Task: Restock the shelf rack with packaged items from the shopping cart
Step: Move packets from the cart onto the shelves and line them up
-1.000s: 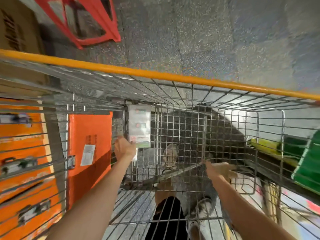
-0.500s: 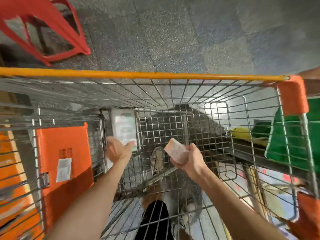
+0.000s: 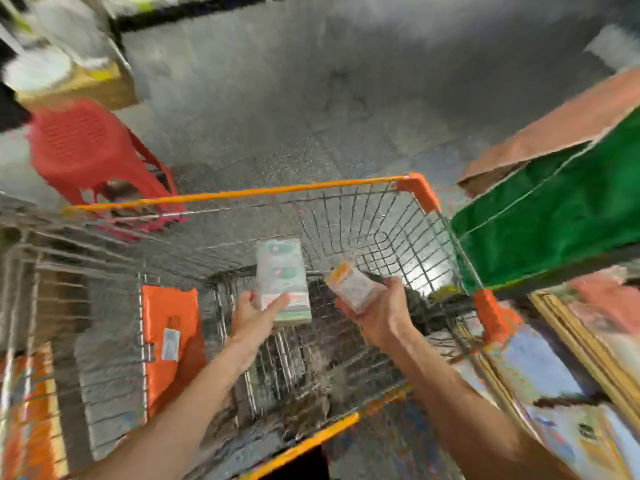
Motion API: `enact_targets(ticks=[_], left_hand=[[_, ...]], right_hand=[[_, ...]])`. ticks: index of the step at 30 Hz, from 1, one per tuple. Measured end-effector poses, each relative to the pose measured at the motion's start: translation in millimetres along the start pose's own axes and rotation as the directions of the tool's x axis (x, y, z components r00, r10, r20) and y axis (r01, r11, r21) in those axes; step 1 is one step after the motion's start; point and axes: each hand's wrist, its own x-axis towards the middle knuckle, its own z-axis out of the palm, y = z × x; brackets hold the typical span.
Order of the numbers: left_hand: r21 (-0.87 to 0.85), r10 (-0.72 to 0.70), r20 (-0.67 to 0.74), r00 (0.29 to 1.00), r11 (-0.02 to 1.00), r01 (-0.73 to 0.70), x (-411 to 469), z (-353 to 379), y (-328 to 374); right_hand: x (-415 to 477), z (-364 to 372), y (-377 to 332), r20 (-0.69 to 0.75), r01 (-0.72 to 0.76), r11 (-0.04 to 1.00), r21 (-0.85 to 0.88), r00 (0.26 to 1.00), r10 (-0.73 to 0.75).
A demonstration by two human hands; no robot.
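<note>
The frame is blurred by motion. A wire shopping cart (image 3: 381, 220) with an orange rim fills the middle. My left hand (image 3: 254, 315) grips the lower end of a tall pale pack with green print (image 3: 282, 275), held above the cart's basket. My right hand (image 3: 379, 311) grips a smaller pale packet with orange print (image 3: 349, 284) beside it, over the cart's right half. Both packs are lifted clear of the wire floor. To the right, the shelf rack (image 3: 554, 206) shows a green panel under a brown top.
A red plastic stool (image 3: 81, 147) stands on the grey floor beyond the cart's left corner. A cardboard box (image 3: 86, 86) sits behind it. An orange child-seat flap (image 3: 168, 327) lies inside the cart at left. Colourful packs line the lower right.
Both hands have risen out of the cart's bottom. My left hand took hold of the tall pale pack and lifted it; my right carries its packet higher. The view swung up and rightward.
</note>
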Motion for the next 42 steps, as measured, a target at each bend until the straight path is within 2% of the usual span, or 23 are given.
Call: enact_targets(ticks=[4,6,8,12,13,16,22,27,34,38,40,42], left_hand=[[-0.029,0.174,0.099,0.98,0.985,-0.172,-75,6,41],[-0.003,0.249,0.191,0.949,0.967,-0.253,-135,19,58],[-0.039,0.297,0.254,0.92,0.954,-0.297,-156,34,67],[-0.09,0.426,0.437,0.792,0.897,-0.432,-270,78,115],[-0.106,0.462,0.495,0.736,0.873,-0.477,-311,98,130],[-0.159,0.478,0.624,0.618,0.852,-0.498,-367,128,138],[-0.186,0.449,0.803,0.391,0.813,-0.551,-447,191,155],[-0.193,0.397,0.875,0.277,0.811,-0.552,-468,246,181],[-0.189,0.322,0.923,0.212,0.857,-0.479,-472,340,228],[-0.075,0.198,0.952,0.233,0.891,-0.448,-470,390,243],[-0.045,0.18,0.95,0.254,0.887,-0.459,-470,415,251],[-0.045,0.189,0.95,0.247,0.87,-0.492,-473,439,258]], right_hand=[[-104,-17,-17,0.063,0.157,0.98,0.125,0.984,-0.165],[-174,-51,-19,0.015,0.275,0.934,0.227,0.958,-0.285],[-206,-67,-20,-0.024,0.326,0.896,0.3,0.942,-0.335],[-301,-118,-42,-0.052,0.458,0.812,0.361,0.879,-0.473],[-337,-144,-51,-0.102,0.538,0.755,0.374,0.833,-0.543],[-389,-183,-58,-0.212,0.655,0.63,0.416,0.744,-0.633],[-449,-255,-69,-0.411,0.774,0.426,0.468,0.618,-0.67],[-469,-281,-83,-0.501,0.843,0.347,0.412,0.528,-0.686],[-468,-306,-105,-0.582,0.881,0.292,0.373,0.467,-0.666],[-465,-325,-116,-0.596,0.884,0.278,0.377,0.461,-0.658],[-462,-334,-127,-0.589,0.888,0.272,0.37,0.451,-0.671],[-461,-346,-141,-0.588,0.898,0.272,0.346,0.433,-0.683]])
